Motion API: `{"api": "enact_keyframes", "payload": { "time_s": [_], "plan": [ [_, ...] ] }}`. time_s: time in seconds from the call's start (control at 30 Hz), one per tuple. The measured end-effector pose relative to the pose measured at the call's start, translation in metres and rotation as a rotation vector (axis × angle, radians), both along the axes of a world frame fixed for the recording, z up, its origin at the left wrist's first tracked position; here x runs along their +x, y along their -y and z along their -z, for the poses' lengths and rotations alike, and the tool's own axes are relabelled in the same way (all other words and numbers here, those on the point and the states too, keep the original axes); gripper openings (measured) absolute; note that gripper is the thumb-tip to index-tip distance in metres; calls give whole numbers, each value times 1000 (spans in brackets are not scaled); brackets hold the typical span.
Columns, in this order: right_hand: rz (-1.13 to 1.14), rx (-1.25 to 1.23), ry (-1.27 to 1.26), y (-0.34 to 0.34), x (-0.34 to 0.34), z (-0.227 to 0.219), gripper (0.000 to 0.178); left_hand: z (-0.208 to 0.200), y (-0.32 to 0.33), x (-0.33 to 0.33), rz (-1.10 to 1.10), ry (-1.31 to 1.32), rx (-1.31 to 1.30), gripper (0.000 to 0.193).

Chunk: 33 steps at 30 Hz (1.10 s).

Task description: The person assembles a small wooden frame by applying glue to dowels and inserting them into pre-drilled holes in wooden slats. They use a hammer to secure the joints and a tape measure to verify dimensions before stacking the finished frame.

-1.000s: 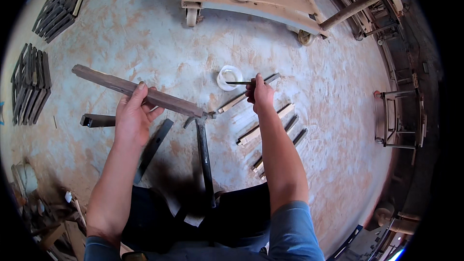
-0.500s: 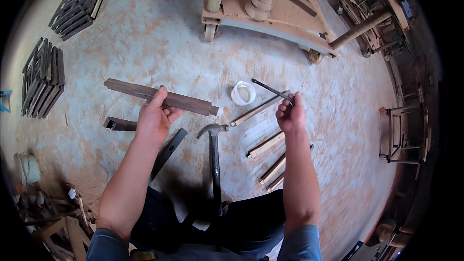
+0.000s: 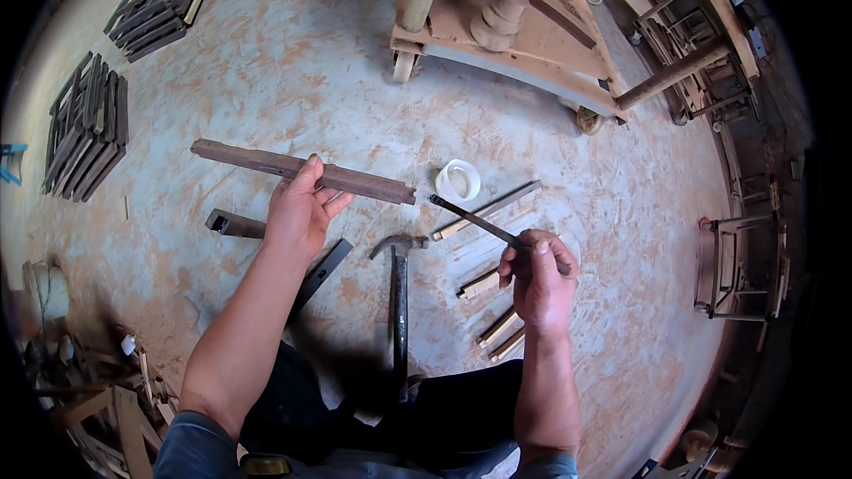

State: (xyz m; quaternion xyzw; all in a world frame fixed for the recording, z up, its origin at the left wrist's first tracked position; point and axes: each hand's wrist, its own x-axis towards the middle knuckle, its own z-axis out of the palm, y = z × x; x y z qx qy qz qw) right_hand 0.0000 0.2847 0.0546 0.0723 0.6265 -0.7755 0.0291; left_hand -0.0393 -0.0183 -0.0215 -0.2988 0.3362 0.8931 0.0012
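Clasped in both hands: a dark wooden bar at left, a thin dark stick at right

In the head view, the left hand [image 3: 300,213] is closed around the dark wooden bar [image 3: 275,163], thumb over its upper side and fingers coming round from below. The bar is held above the floor [image 3: 621,213], slanting slightly down toward its stepped right end. The right hand [image 3: 537,275] is closed on the thin dark stick [image 3: 482,223], pinched near its rear end; its far tip points up and left, just beside the bar's stepped end, with a small gap between them.

Just beyond that tip stands a white tub [image 3: 442,184] with pale contents. A two-toned wooden strip [image 3: 519,197] lies near it, partly crossed by the stick in this view, and shorter-looking strips [image 3: 479,285] show beside the right wrist, partly hidden. Between the forearms is a claw hammer [image 3: 400,302], head away from the person. Two dark wood pieces lie near the left forearm, one [image 3: 238,224] on its outer side, the other [image 3: 321,279] on its inner side. Stacked dark frames [image 3: 89,133] sit at far left; a wheeled wooden cart [image 3: 568,62] stands ahead.
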Motion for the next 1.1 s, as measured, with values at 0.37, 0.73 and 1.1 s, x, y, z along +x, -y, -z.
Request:
{"api": "enact_keyframes", "payload": {
  "time_s": [0.37, 0.73, 1.1],
  "plan": [
    [-37, 111, 28, 5, 0, 4, 26, 2, 1, 3, -13, -3, -9, 16],
    [-46, 203, -33, 3, 2, 12, 29, -7, -2, 3, 15, -39, -10, 13],
    [-17, 82, 22, -4, 5, 3, 24, -13, -1, 4, 28, -162, 109, 22]
  ]
}}
